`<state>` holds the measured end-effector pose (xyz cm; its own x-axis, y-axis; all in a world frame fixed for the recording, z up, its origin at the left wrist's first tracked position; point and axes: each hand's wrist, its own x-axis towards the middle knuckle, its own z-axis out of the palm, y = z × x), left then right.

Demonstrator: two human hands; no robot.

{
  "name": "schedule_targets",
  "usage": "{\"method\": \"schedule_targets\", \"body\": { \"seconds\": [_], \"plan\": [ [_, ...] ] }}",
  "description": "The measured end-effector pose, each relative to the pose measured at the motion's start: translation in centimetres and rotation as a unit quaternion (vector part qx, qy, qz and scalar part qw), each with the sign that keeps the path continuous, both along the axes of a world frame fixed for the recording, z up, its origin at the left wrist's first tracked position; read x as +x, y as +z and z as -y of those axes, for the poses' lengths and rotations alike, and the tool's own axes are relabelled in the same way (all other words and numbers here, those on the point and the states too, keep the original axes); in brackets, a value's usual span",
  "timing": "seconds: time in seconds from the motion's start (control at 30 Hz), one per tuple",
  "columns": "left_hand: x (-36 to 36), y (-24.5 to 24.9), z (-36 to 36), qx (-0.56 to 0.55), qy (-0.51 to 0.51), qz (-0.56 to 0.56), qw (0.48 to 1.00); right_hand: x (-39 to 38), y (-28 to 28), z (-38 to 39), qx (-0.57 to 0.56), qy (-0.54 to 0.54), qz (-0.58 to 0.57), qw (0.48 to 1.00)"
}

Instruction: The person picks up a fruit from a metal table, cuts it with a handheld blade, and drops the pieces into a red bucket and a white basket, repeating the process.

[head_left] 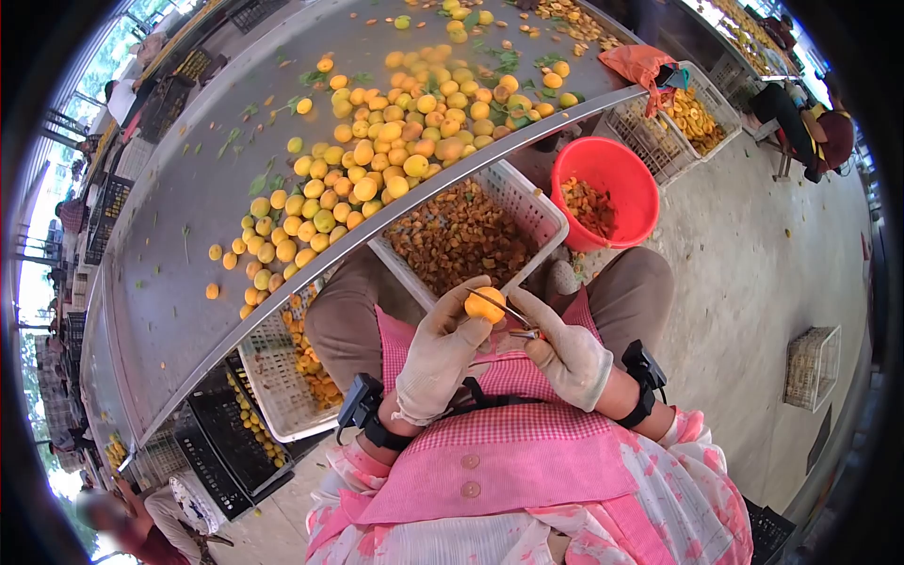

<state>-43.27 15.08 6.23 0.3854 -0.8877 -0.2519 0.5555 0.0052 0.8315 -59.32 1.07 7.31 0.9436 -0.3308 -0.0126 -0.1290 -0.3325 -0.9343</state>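
Observation:
My left hand (443, 350), in a pale work glove, is closed on an orange-yellow apricot (484, 303) with thumb and fingers. My gloved right hand (571, 354) grips a small knife (520, 319), whose thin metal blade lies across the apricot. Both hands are close together above my lap, over a pink checked apron (527, 424). Just beyond them, a white crate (545, 222) holds a heap of brown pits and scraps.
A metal table (179, 273) with a raised edge bears a pile of apricots (395, 132) and leaves. A red bucket (640, 193) stands right of the crate. Another crate (268, 363) with apricot halves is at my left. Beyond the bucket lies an orange bag (633, 64). People sit farther off.

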Motion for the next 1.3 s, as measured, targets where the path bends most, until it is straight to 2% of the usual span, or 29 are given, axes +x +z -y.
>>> {"method": "schedule_targets", "body": {
  "seconds": [0.33,0.4,0.43,0.5,0.57,0.6,0.67,0.7,0.77,0.8,0.9,0.93,0.97,1.1,1.13,1.17,1.2,1.27,1.3],
  "plan": [
    [-0.1,0.9,0.0,0.028,-0.003,-0.059,0.998,-0.3,0.8,-0.1,-0.023,0.016,-0.052,0.998],
    [-0.2,1.1,0.1,0.038,-0.008,-0.081,0.996,-0.1,1.7,-0.2,-0.057,0.028,-0.106,0.992],
    [-0.2,1.1,0.1,0.046,-0.023,-0.067,0.996,0.1,2.3,-0.3,-0.057,0.028,-0.106,0.992],
    [-0.3,1.3,0.3,0.055,-0.036,-0.053,0.996,0.6,3.2,-0.6,-0.076,0.023,-0.199,0.977],
    [-0.5,1.9,0.7,0.103,-0.057,0.046,0.992,0.6,2.5,-0.8,-0.085,0.009,-0.190,0.978],
    [-0.7,1.9,0.6,0.105,-0.056,0.045,0.992,0.6,2.0,-0.9,-0.094,-0.005,-0.181,0.979],
    [-1.2,1.8,0.9,0.029,-0.004,-0.051,0.998,0.5,1.3,-1.0,-0.082,-0.023,-0.142,0.986],
    [-1.3,1.5,1.0,0.029,-0.003,-0.050,0.998,0.4,1.0,-1.1,-0.070,-0.042,-0.104,0.991],
    [-1.4,0.7,1.3,-0.048,-0.022,-0.196,0.979,0.4,0.5,-1.1,-0.073,-0.050,-0.070,0.994],
    [-1.5,0.8,1.4,-0.048,-0.021,-0.196,0.979,0.4,0.3,-1.1,-0.076,-0.059,-0.038,0.995],
    [-1.7,1.5,1.6,-0.034,-0.001,-0.165,0.986,0.1,0.6,-0.9,-0.108,-0.055,-0.050,0.991],
    [-1.5,2.2,1.6,0.016,-0.011,0.030,0.999,0.0,0.6,-0.8,-0.108,-0.057,-0.051,0.991],
    [-1.3,2.6,1.6,0.064,-0.021,0.225,0.972,0.1,0.7,-0.7,-0.121,-0.048,-0.064,0.989],
    [-1.4,2.1,1.6,0.059,-0.010,0.267,0.962,0.5,0.6,-0.3,-0.124,-0.030,-0.088,0.988],
    [-1.7,1.9,1.6,0.039,0.014,0.119,0.992,0.7,0.4,-0.3,-0.124,-0.029,-0.085,0.988],
    [-1.9,1.7,1.7,0.017,0.038,-0.031,0.999,0.9,-0.1,-0.4,-0.117,-0.041,-0.064,0.990],
    [-2.0,1.2,1.7,0.018,0.038,-0.028,0.999,1.0,-0.3,-0.5,-0.110,-0.053,-0.042,0.992],
    [-2.2,0.6,1.9,-0.031,0.047,-0.171,0.984,1.2,-0.2,-0.5,-0.121,-0.053,-0.044,0.990],
    [-2.1,0.8,1.8,-0.030,0.047,-0.171,0.984,1.2,-0.1,-0.5,-0.133,-0.054,-0.047,0.989]
  ]
}}
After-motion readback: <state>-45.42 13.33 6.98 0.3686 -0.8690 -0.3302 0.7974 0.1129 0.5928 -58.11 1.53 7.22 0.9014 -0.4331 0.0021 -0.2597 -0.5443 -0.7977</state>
